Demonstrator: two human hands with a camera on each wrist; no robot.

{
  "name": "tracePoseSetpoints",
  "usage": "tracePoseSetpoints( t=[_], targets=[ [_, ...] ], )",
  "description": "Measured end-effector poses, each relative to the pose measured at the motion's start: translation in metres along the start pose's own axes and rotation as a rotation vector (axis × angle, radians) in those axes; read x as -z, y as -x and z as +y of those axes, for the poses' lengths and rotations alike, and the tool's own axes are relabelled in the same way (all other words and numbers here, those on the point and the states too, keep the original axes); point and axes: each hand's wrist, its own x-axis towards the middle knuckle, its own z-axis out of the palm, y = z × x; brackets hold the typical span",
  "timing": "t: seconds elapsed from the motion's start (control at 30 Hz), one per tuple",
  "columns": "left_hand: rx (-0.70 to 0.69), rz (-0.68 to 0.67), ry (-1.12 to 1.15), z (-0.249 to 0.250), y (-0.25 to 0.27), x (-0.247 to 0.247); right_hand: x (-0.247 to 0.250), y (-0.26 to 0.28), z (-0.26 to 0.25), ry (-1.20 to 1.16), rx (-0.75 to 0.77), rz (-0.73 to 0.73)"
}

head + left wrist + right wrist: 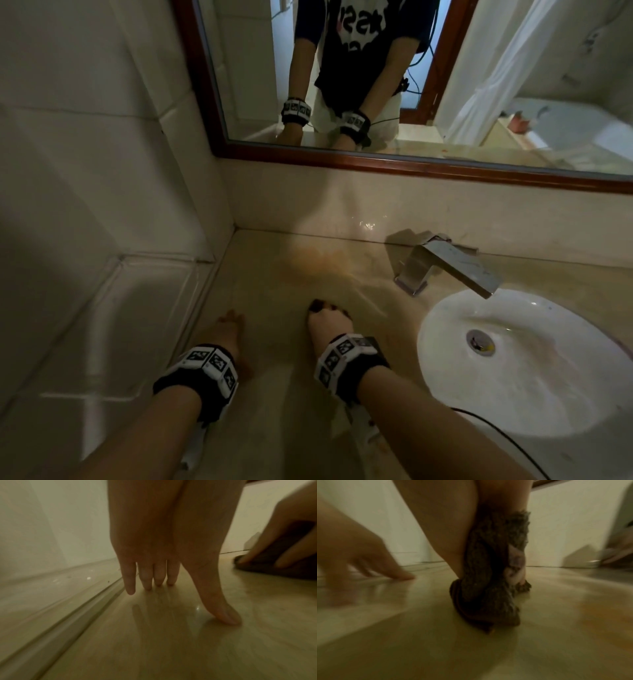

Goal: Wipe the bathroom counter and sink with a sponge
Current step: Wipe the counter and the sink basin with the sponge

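1. Beside the white sink (548,394), on the pale glossy surface (267,291), both hands are down near the corner of the tiled wall (85,171).
2. The right hand (329,329) grips a dark, rough cloth (488,581). Its fingers are curled round the bunched fabric and clamped on it.
3. The cloth hangs from that grip with its lower fold pressed against the surface. It sits between the left hand (163,534) and the sink.
4. An orange-brown stain (318,260) marks the surface just beyond the cloth, toward the back wall.
5. The left hand is just beside the right one, on the side nearer the tiled wall. Its fingers (130,582) are straight and slightly apart, holding nothing. The fingertips and the thumb tip touch the surface.
6. A square metal tap (455,263) stands at the back of the sink with its spout reaching over the bowl.
7. A mirror (496,85) in a red-brown wooden frame hangs above the back ledge. It reflects the person's forearms and the black-and-white wrist bands (205,370).
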Motion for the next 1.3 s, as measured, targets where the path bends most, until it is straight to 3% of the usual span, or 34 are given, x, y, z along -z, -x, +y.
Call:
tracePoseSetpoints(
  t=[0.13,0.33,0.43,0.6,0.67,0.73,0.9,1.03,1.13,1.3],
  targets=[
    [0.005,-0.035,-0.08,0.008,-0.008,0.012,0.012,0.006,0.046,-0.099,-0.155,-0.017],
    [0.027,-0.013,0.07,0.031,-0.038,0.041,0.04,0.013,0.062,-0.086,-0.125,-0.058],
    [0.022,-0.105,0.017,0.028,-0.043,0.031,0.054,0.002,0.041,-0.088,-0.026,-0.023],
    [0.053,-0.116,0.015,0.023,-0.052,0.021,0.044,-0.033,-0.012,-0.039,0.234,-0.057],
    [0.054,-0.123,0.001,0.024,-0.055,0.025,0.036,-0.044,-0.027,-0.014,0.263,-0.081],
    [0.031,-0.125,-0.019,0.025,-0.056,0.029,0.031,-0.053,-0.035,-0.039,0.237,-0.107],
    [0.038,-0.149,0.005,0.018,-0.062,0.031,0.029,-0.054,-0.032,0.001,0.0,-0.115],
    [0.03,-0.111,0.011,0.017,-0.058,0.031,0.041,-0.048,-0.005,0.028,-0.011,-0.128],
    [0.051,-0.003,0.022,0.015,-0.062,0.044,0.045,-0.043,0.018,0.08,-0.033,-0.179],
    [0.069,-0.027,0.028,0.013,-0.065,0.047,0.067,-0.039,0.028,0.115,-0.135,-0.264]
  ],
)
